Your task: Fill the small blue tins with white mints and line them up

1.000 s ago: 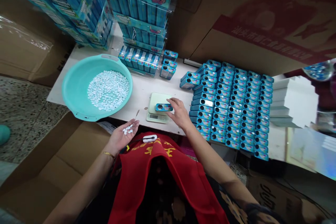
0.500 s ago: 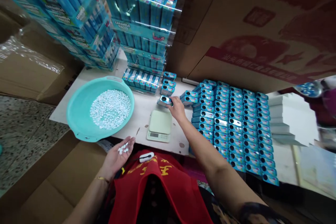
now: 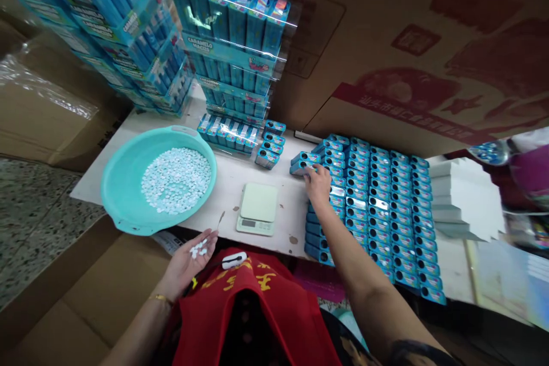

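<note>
My left hand is palm up at the table's front edge, fingers spread, with several small white candies in its palm. My right hand reaches across the table, its fingers closed at the right end of a small blue candy box. That box stands at the front of a short row, left of many similar blue boxes with dark round holes on top. A turquoise basin holds a heap of white candies. Between basin and boxes sits a pale kitchen scale.
Behind the scale stand a short line of blue boxes and clear-wrapped display packs. A large brown carton rises along the back. White card sheets lie at the right. An open carton is on the floor, lower left.
My right hand has let go of a blue box at the front of the short line behind the scale and moved right to another box. My left hand still holds the candies.
</note>
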`<state>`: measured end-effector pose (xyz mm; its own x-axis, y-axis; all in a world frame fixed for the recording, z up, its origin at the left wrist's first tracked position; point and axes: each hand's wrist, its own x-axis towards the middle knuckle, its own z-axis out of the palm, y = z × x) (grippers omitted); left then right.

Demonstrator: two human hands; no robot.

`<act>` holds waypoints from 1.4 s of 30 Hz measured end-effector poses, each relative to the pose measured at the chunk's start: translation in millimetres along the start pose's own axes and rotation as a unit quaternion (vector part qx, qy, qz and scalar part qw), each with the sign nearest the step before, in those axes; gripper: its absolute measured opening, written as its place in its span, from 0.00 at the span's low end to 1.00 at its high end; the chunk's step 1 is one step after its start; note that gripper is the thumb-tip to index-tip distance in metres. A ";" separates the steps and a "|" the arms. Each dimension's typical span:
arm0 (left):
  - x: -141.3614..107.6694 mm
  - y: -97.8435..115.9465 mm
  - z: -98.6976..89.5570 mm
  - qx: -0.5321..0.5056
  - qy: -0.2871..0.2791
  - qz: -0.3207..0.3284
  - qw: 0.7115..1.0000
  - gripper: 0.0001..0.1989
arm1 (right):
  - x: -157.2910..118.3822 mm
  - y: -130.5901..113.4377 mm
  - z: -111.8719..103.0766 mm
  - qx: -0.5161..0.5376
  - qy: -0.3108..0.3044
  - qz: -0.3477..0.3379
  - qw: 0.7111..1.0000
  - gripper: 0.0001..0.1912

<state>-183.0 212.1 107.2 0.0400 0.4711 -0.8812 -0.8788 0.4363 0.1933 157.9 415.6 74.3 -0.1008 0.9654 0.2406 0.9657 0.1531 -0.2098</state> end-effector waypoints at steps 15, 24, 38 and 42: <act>-0.9 -14.3 13.2 0.021 -0.027 -0.024 0.999 0.12 | -41.8 -75.1 -46.3 -0.030 -0.152 -0.283 0.946 0.16; 0.2 -9.8 22.9 0.013 -0.050 -0.023 0.998 0.11 | -51.9 -102.1 -37.8 0.181 -0.114 -0.184 0.959 0.13; -9.2 -8.4 -2.7 -0.031 -0.053 0.009 0.998 0.12 | 25.6 -69.8 15.0 0.266 -0.056 0.024 0.962 0.17; -13.5 -4.8 -11.0 -0.049 -0.052 0.028 0.997 0.11 | 53.3 -81.2 25.5 0.116 -0.080 -0.069 0.988 0.14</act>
<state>-184.6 195.2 113.4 0.0333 0.5716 -0.8198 -0.9233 0.3316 0.1937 68.1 460.0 80.0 -0.2829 0.9499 0.1328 0.8612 0.3126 -0.4009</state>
